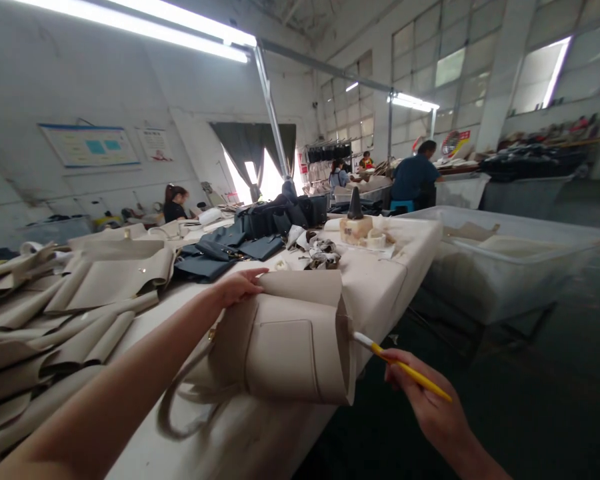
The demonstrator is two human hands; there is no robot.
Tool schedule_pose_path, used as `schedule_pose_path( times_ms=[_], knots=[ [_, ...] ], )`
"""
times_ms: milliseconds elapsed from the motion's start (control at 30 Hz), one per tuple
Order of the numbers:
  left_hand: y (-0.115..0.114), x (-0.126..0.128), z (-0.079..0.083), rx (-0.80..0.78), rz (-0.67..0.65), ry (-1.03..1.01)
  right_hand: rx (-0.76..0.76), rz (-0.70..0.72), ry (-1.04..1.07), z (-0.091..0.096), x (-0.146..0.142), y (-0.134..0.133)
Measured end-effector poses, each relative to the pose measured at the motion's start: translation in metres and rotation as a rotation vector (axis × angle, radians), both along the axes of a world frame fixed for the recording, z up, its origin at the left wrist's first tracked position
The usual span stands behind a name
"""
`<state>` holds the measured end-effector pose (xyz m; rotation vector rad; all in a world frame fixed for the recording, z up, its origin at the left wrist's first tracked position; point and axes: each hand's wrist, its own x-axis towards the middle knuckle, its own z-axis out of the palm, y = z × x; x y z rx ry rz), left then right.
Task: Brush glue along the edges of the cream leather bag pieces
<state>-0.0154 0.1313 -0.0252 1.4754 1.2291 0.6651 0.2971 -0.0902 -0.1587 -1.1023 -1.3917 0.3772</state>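
A beige handbag (285,353) lies on its side across the near end of the table, its open edge facing right. My left hand (243,287) is closed on the bag's upper edge at the far side, fingers partly hidden. A curved handle (167,407) of the bag hangs toward me on the left. In my right hand (433,400) is a slim brush (410,372) with a yellow handle and a white neck. The brush's tip meets the bag's open right edge; its bristles are hard to make out.
Beige bag pieces (110,273) pile up on the left. Dark bags (260,233) and crumpled scraps (317,252) lie behind the handbag. A stained block with a black cone (355,207) stands farther back. To the right is a large translucent bin (505,280). Several people sit in the background.
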Motion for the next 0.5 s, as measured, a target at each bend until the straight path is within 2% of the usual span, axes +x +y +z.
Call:
schedule_pose_path(
  times_ms=[100, 167, 233, 333, 433, 500],
  knots=[
    [0.001, 0.006, 0.016, -0.003, 0.176, 0.102, -0.016, 0.002, -0.050, -0.006, 0.002, -0.004],
    [0.001, 0.010, 0.026, -0.021, 0.208, 0.111, -0.022, 0.007, -0.073, -0.007, 0.004, -0.009],
    [0.000, 0.016, 0.032, -0.103, 0.168, 0.095, -0.017, 0.007, -0.081, -0.007, 0.005, -0.016],
    [-0.004, 0.027, 0.032, -0.215, 0.073, 0.054, -0.032, -0.039, -0.054, -0.004, 0.008, -0.027],
    [-0.008, 0.038, 0.032, -0.146, 0.014, -0.032, -0.058, -0.137, 0.000, -0.004, 0.019, -0.041],
    [-0.010, 0.045, 0.039, -0.041, -0.027, -0.118, -0.067, -0.200, 0.051, -0.008, 0.028, -0.050]
  ],
)
